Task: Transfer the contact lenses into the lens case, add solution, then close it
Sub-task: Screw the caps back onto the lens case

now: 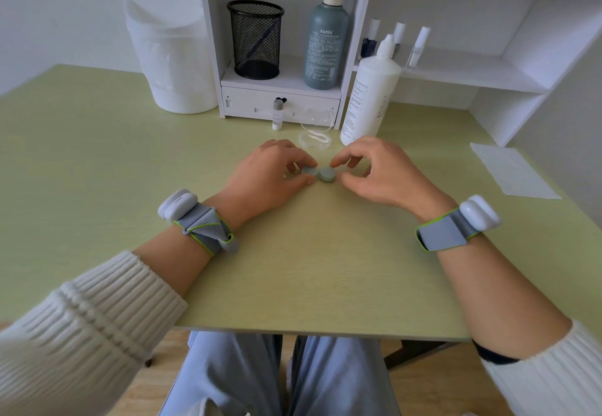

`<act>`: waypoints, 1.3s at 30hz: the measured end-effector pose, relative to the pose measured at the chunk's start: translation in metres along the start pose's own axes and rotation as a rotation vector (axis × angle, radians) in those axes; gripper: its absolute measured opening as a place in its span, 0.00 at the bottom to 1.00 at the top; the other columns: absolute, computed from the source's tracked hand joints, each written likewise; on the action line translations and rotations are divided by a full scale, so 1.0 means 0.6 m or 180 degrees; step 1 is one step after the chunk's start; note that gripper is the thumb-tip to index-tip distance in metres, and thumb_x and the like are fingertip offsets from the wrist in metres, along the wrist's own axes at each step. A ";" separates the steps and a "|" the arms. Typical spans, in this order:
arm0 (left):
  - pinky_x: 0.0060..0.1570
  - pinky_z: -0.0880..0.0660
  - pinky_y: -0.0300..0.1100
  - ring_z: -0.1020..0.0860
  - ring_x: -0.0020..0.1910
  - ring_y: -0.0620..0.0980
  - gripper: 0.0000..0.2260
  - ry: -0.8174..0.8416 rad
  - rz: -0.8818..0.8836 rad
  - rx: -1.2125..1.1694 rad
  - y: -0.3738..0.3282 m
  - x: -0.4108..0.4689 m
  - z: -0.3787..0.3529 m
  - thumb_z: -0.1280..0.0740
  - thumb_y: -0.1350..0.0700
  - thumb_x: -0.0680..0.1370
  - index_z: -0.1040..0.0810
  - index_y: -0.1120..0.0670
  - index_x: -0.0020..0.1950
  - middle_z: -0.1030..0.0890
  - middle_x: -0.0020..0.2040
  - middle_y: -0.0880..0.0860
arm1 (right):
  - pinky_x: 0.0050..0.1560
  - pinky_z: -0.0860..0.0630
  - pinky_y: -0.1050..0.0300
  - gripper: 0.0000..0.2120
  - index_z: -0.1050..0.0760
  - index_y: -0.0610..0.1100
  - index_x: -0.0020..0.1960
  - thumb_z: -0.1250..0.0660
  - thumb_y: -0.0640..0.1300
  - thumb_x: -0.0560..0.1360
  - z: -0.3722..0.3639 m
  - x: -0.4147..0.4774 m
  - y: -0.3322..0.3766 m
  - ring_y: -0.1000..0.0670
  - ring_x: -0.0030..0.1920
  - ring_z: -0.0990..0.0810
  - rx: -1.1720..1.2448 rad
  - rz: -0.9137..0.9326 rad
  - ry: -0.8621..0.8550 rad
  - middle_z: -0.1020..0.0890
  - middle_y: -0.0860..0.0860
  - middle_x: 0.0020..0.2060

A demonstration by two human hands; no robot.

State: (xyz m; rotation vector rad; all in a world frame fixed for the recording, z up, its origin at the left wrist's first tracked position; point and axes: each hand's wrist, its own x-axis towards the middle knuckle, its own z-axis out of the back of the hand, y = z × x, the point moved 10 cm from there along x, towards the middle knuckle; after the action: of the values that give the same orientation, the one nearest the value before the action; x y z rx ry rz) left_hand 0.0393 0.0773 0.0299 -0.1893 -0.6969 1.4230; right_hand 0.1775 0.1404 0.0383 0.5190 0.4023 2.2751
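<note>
At the back of your green bench (97, 155) stands a white shelf unit (247, 103) holding a black mesh pen cup (256, 41) and a grey-green bottle (325, 44). Left of it you have a white lidded bin (172, 50); a sheet of paper (514, 171) lies far right.

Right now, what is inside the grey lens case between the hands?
Only its two grey caps show, both on the lens case, so lenses or solution inside cannot be seen. The left hand pinches its left end.

Left cap of lens case (326, 174) partly under left hand (267, 174) fingers; caps hide the inside; solution btl (368, 96) label print too small to read; shelf (456, 70) cut off top & right.
</note>
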 end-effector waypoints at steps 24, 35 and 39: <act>0.53 0.23 0.47 0.22 0.49 0.50 0.11 -0.0019 0.0057 -0.0010 -0.003 0.003 0.002 0.28 0.53 0.76 0.16 0.51 0.58 0.19 0.51 0.52 | 0.51 0.25 0.53 0.13 0.17 0.45 0.56 0.26 0.50 0.75 -0.020 0.005 0.023 0.52 0.48 0.26 -0.0365 0.0087 -0.0169 0.23 0.54 0.42; 0.53 0.27 0.38 0.22 0.54 0.46 0.14 0.0077 0.0000 -0.0092 -0.005 -0.001 -0.002 0.30 0.58 0.77 0.19 0.50 0.62 0.17 0.55 0.47 | 0.50 0.27 0.57 0.12 0.16 0.44 0.55 0.26 0.49 0.75 -0.020 0.005 0.027 0.51 0.48 0.24 -0.0237 0.0212 -0.0123 0.22 0.52 0.43; 0.55 0.27 0.42 0.24 0.56 0.48 0.17 -0.0014 -0.0008 -0.0045 -0.006 0.000 0.000 0.29 0.54 0.76 0.22 0.51 0.65 0.19 0.56 0.47 | 0.47 0.29 0.60 0.11 0.16 0.44 0.54 0.25 0.48 0.75 -0.018 0.004 0.028 0.50 0.47 0.24 -0.0196 0.0234 -0.0177 0.22 0.51 0.43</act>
State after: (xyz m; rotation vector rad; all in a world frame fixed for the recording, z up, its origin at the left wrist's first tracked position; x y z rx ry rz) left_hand 0.0420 0.0767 0.0317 -0.1962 -0.7107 1.4168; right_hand 0.1606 0.1296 0.0370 0.5725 0.2888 2.3299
